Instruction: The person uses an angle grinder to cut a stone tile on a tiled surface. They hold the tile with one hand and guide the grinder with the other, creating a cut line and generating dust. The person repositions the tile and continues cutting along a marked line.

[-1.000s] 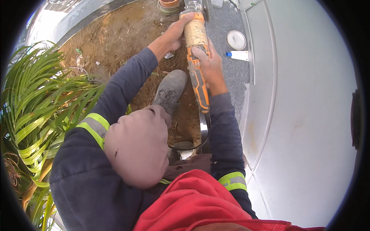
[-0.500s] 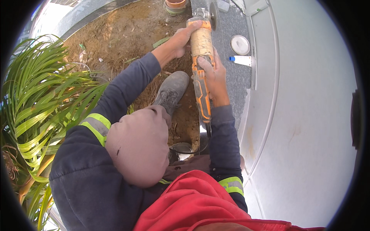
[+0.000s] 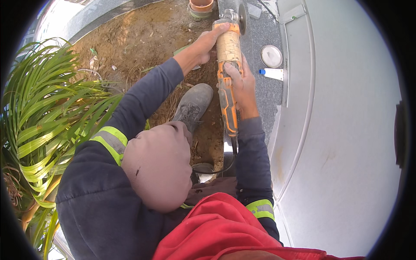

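Both of my hands hold an orange and grey angle grinder (image 3: pixel 228 47), its barrel wrapped in worn tan tape. My left hand (image 3: pixel 206 44) grips the far end near the head, thumb laid over the orange collar. Around the rear body, close to the trigger area, my right hand (image 3: pixel 243 89) is wrapped, with its thumb on top. A round disc (image 3: pixel 242 19) stands on edge at the grinder's far right side, above a grey stone slab (image 3: pixel 265 93). From the tool's near end a black cord (image 3: pixel 234 147) curves down beside my right sleeve. Whether the disc spins cannot be told.
On the slab lie a round white lid (image 3: pixel 271 56) and a white tube with a blue cap (image 3: pixel 271 73). A pale wall (image 3: pixel 346 130) rises at the right. Brown soil (image 3: pixel 130 39) spreads ahead, with a terracotta pot (image 3: pixel 201 6) at its far edge. Palm fronds (image 3: pixel 47 112) fill the left.
The grinder and both hands have shifted very slightly right in the picture, along with the view. More of the cord's curve shows now. My grip looks the same.
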Motion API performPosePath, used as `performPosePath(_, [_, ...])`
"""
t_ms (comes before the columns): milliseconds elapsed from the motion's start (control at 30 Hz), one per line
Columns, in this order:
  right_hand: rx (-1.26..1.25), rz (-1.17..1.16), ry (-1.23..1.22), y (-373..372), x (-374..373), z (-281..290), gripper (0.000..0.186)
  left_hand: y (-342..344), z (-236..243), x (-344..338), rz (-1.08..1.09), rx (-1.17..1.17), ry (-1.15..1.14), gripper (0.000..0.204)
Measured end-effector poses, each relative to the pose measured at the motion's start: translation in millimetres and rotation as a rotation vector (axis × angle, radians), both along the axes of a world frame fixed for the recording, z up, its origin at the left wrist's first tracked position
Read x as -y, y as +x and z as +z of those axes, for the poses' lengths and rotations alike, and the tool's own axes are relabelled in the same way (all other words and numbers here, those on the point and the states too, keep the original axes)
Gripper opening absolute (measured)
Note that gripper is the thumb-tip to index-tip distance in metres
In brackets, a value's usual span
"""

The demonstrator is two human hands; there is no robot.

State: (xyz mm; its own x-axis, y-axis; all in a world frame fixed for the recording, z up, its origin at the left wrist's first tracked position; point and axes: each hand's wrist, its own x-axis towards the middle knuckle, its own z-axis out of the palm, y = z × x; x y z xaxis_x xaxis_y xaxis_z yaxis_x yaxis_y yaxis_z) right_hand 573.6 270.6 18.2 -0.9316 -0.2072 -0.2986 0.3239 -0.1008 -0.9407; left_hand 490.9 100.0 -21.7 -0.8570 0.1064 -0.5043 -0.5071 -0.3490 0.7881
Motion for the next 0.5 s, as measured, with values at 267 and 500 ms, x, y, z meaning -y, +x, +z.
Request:
performPosePath(267, [-0.005, -0.001, -0.014, -2.9, 1.9, -3.1, 0.078, -5.6, -2.5, 3.0, -0.011, -0.021, -0.016, 0.073])
performPosePath(500, [0.019, -0.019, -0.037, -1.9, 5.3, 4.7, 0.078, -6.8, -4.4, 5.2, -0.007, -0.071, 0.03, 0.074])
